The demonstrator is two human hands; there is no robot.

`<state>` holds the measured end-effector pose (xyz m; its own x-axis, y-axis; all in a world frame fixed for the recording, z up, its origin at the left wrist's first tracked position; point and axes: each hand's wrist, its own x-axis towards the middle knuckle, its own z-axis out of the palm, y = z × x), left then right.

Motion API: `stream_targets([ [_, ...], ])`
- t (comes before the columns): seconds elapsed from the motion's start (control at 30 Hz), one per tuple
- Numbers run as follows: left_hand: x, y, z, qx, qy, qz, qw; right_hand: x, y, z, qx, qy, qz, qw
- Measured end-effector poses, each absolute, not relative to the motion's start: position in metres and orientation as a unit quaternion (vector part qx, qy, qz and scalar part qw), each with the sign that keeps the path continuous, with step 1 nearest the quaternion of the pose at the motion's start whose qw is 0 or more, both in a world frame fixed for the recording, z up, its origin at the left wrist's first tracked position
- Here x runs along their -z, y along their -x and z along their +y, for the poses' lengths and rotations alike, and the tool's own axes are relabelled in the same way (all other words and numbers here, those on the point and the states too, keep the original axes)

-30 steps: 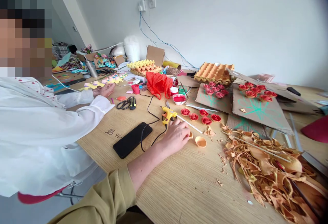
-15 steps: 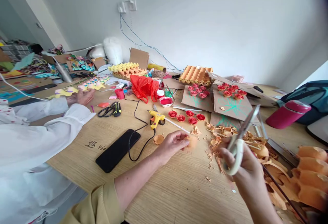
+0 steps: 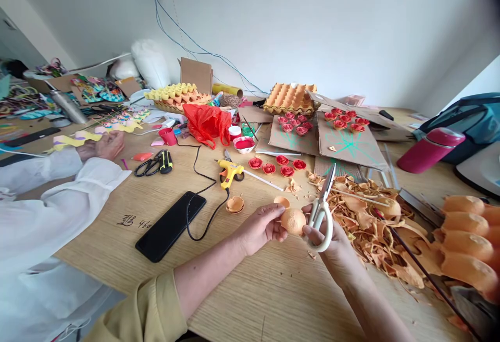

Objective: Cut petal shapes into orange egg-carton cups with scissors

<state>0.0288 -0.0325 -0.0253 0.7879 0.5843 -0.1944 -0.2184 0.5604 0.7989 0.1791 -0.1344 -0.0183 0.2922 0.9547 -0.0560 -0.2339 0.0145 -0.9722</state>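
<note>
My left hand point(image 3: 258, 228) pinches a round orange egg-carton cup point(image 3: 294, 221), its domed side facing me. A second orange cup point(image 3: 282, 202) shows just behind it; whether my fingers touch that one, I cannot tell. White-handled scissors point(image 3: 322, 216) are in my right hand point(image 3: 336, 251), blades pointing up and away. The right fingertips meet the right side of the domed cup. Left of my hands lies a small orange carton flower point(image 3: 235, 204). Several red carton roses point(image 3: 287, 170) sit on the table beyond.
A yellow glue gun point(image 3: 230, 171) and a black phone point(image 3: 171, 226) lie to the left. Orange scraps point(image 3: 363, 222) and an egg carton point(image 3: 466, 227) spread along the right. A pink bottle point(image 3: 430, 149) stands behind. At left, a co-worker's hands point(image 3: 105, 145) hold a yellow carton strip.
My right hand with the scissors has come left to the cup in my left hand. That cup now shows its domed side. The view has shifted slightly right.
</note>
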Motion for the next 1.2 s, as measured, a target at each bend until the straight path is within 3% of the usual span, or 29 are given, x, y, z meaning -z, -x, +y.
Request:
stream_targets([
  [0.23,0.014,-0.025,-0.032,-0.282,-0.532,0.244,0.76,0.019,-0.182,-0.137,-0.495,0.511,-0.363,0.602],
  [0.57,0.005,-0.018,-0.037,-0.348,-0.785,0.249,0.449,0.024,-0.189,-0.137,-0.514,0.51,-0.384,0.574],
  [0.63,0.004,-0.017,-0.038,-0.342,-0.791,0.254,0.439,0.024,-0.19,-0.138,-0.518,0.507,-0.389,0.569],
  [0.87,0.003,-0.017,-0.042,-0.291,-0.731,0.261,0.559,0.023,-0.194,-0.14,-0.498,0.515,-0.407,0.567],
  [1.2,0.014,-0.014,-0.029,-0.326,-0.838,0.199,0.389,0.019,-0.193,-0.142,-0.456,0.523,-0.48,0.536],
])
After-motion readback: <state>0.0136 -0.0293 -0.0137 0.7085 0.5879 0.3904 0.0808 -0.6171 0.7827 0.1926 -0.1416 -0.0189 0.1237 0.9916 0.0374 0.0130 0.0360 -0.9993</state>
